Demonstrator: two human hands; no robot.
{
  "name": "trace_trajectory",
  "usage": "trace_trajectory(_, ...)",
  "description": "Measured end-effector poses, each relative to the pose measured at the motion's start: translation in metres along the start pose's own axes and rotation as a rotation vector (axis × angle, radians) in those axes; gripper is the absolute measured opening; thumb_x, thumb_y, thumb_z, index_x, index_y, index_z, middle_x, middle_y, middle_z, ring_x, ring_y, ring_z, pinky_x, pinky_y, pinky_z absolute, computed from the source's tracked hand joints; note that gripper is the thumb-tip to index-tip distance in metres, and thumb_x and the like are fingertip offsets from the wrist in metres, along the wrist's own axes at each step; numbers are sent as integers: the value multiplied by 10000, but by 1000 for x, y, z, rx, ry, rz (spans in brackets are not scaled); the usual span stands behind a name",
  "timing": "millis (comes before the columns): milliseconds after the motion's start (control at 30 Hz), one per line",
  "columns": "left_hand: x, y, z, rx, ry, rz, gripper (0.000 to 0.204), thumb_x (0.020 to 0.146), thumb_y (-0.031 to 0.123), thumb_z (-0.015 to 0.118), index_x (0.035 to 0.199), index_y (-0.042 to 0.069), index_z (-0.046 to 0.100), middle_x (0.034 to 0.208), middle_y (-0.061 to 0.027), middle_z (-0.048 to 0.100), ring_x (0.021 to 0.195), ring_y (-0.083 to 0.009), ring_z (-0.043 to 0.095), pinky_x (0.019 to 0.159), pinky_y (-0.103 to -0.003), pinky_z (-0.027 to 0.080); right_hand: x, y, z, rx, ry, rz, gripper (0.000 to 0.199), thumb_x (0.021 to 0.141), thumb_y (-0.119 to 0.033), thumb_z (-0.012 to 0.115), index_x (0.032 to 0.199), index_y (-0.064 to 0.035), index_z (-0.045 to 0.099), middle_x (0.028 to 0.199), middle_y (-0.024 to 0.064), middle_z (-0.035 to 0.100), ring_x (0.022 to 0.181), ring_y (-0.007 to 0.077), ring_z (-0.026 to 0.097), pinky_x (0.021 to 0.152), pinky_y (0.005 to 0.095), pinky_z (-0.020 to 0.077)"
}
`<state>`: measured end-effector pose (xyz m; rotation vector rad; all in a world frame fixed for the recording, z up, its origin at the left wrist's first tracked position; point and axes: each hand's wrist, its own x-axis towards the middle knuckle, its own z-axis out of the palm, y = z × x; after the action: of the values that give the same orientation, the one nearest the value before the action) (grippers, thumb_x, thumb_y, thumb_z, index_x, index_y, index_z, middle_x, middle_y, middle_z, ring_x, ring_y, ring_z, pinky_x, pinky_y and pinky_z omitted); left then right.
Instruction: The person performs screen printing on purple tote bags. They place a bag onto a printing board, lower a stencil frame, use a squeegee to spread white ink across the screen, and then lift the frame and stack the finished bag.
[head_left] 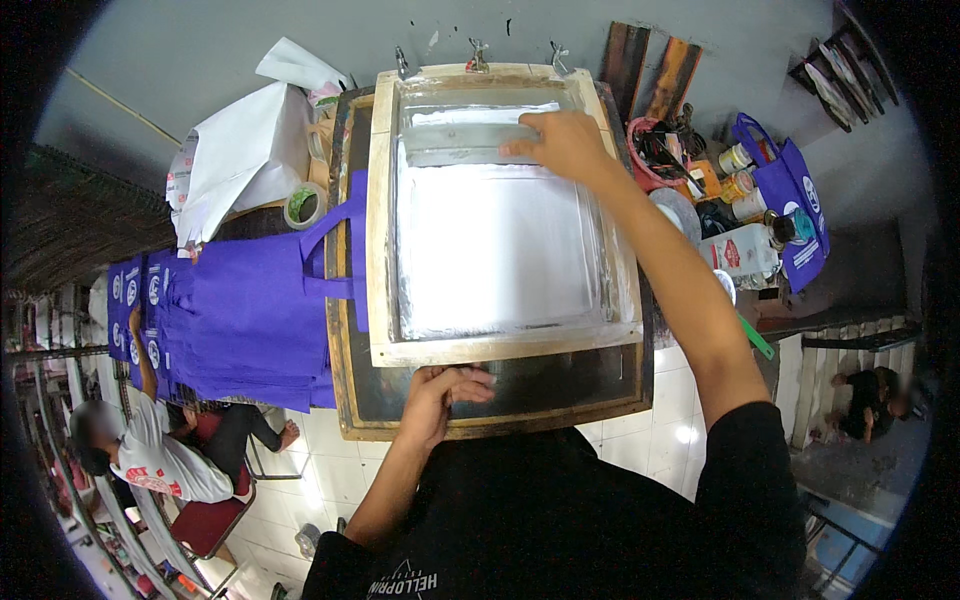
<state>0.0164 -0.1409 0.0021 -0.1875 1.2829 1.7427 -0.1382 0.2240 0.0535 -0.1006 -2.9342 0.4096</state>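
White floor tiles show below a dark printing table (500,405) where a wooden-framed screen (385,200) lies flat. At its far end the right hand (565,143) is closed on a squeegee (470,145) resting across the mesh. On the near side, the left hand (445,392) presses flat, fingers spread, against the frame's near edge. Purple bags (250,320) are stacked to the left

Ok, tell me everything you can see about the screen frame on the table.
The screen frame is a pale wooden rectangle around a whitish mesh smeared with white ink. It lies flat on a dark board, held along its far edge by metal clamps. The right hand holds a squeegee near the far end of the mesh. The left hand rests by its near rail. A purple bag lies partly beneath its left side.
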Motion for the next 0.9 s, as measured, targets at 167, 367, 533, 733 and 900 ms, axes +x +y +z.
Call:
trace_trajectory(167,-12,12,2,-348,-103,-120,478,930,119,532,1327,-147,538,1297,-317,638,1221,-375,652,1034,-474,542,36,5,-8,-5,-5,31,733,741,-714,755,1089,-70,771,832,160,737,842,347,723,761,458,538)
trace_trajectory(367,18,90,17,390,-206,190,342,1003,203,614,1274,1,663,1126,-170,732,1067,-282,713,987,-422,547,29,23,16,-132,164,36,723,753,-734,726,952,-40,768,843,156,743,829,352,725,748,479,550)
trace_trajectory(533,146,204,19,1306,359,1348,408,886,186,747,1263,40,688,1244,-192,692,1121,-368,659,994,-399,497,6,-19,19,-183,240,-5,704,769,-744,699,871,-50,759,856,133,745,822,319,727,700,459,561)
trace_trajectory(733,165,221,21,1419,295,867,320,850,240,790,1056,-3,763,984,-208,749,861,-378,722,812,-411,555,-24,-23,16,-208,143,21,665,836,-716,637,939,-71,763,927,121,741,900,289,718,752,436,568)
trace_trajectory(900,136,193,16,1410,322,917,308,850,257,790,1036,12,775,971,-208,751,860,-368,728,788,-413,553,-57,-31,23,-147,291,-74,624,797,-687,703,804,-63,717,782,93,692,748,297,698,636,440,536)
